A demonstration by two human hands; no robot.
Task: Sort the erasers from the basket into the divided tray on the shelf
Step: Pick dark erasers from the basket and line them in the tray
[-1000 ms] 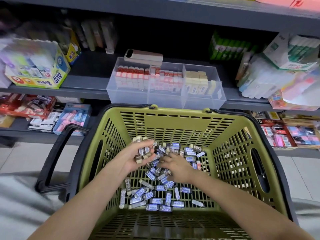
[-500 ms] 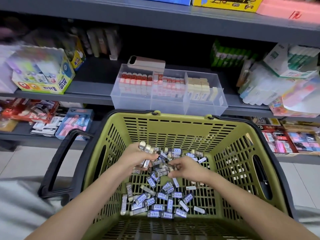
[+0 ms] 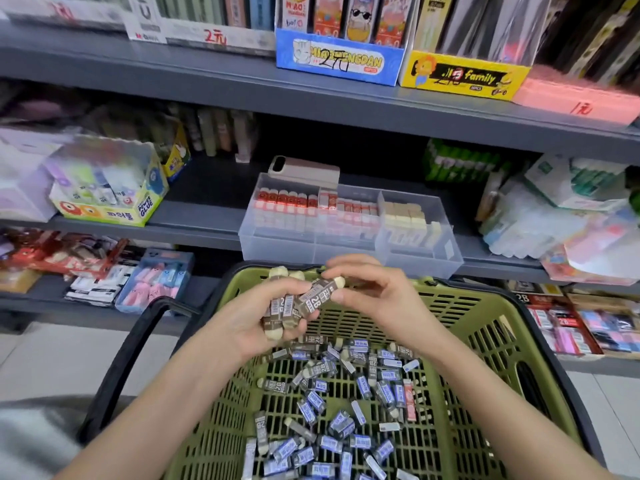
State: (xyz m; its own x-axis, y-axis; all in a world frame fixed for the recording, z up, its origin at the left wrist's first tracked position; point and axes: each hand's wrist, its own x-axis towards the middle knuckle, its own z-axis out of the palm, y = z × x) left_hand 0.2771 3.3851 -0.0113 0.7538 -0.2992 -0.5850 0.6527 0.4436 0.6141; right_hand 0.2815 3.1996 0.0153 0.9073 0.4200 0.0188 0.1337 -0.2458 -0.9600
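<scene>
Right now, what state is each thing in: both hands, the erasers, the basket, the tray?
Left hand: grips a bunch of brown 2B erasers.
Right hand: pinches one eraser of that bunch.
Green basket: holds many loose erasers.
Divided tray: on shelf, all three compartments partly filled.

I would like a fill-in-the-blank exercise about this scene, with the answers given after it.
The left hand grips several erasers in ___ sleeves. The right hand pinches one of them above the ___ basket. The clear divided tray on the shelf has ___ compartments.
Missing words: brown, green, three.
</scene>
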